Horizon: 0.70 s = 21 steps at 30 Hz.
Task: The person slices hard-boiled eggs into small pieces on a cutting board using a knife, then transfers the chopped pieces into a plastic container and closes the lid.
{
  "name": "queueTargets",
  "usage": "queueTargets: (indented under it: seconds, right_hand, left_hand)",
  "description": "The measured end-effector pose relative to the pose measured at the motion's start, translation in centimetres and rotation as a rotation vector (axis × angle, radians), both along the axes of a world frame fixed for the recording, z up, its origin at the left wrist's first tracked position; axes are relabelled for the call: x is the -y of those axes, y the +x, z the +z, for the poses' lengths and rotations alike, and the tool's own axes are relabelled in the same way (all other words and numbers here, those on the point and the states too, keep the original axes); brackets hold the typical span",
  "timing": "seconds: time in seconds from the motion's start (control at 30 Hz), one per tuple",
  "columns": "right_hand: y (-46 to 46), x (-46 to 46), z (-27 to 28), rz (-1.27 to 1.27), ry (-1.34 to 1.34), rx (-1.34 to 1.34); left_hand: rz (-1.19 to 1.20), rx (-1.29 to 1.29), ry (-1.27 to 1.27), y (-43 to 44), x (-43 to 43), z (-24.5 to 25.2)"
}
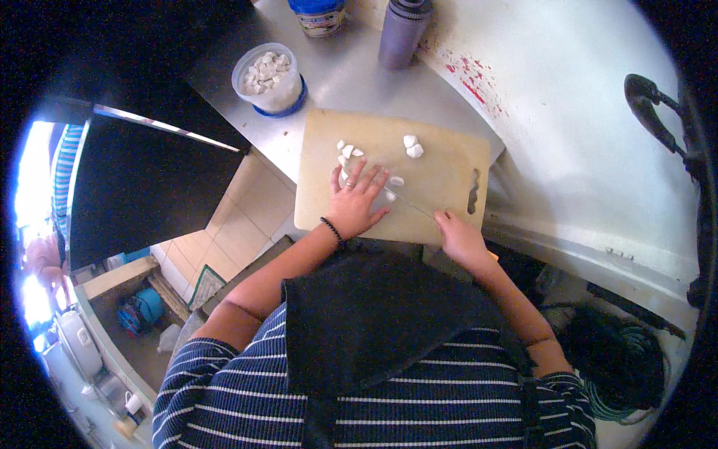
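A pale plastic cutting board [443,168] lies before me on the metal counter. My right hand [459,236] grips a knife [418,208] by its handle, which the fingers hide; the blade points left toward my other hand. My left hand [359,196] rests over the board with fingers spread, close to the blade tip. Whether something lies beneath its palm I cannot tell. Small white pieces [348,151] lie beyond the left fingertips, and cut white pieces [396,181] lie beside the blade. Two whiter chunks [412,146] touch each other near the board's far side.
A clear plastic tub [242,84] of white chunks stands on a blue lid [303,96] at the far left. Behind are a blue-lidded jar [321,19] and a purple bottle [402,36]. A white wall [561,112] with red marks rises on the right.
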State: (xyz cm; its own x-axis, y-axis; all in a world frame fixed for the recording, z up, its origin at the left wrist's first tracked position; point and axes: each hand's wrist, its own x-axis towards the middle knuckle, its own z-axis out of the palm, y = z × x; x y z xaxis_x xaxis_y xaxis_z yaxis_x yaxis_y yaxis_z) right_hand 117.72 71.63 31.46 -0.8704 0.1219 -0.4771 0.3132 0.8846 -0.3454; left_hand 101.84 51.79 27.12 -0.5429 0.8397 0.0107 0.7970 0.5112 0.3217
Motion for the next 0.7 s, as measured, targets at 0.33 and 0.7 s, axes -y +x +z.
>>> queueTargets:
  seconds: [0.33,0.7]
  right_hand:
    - [1.4,1.7,-1.4,-0.034,0.085,-0.001]
    - [5.5,-0.4,1.3,-0.256,0.046,-0.002]
  left_hand:
    - [0.059,-0.036,0.113,0.7,0.0,-1.6]
    - [0.051,-0.024,0.288,1.0,-0.6,-2.0]
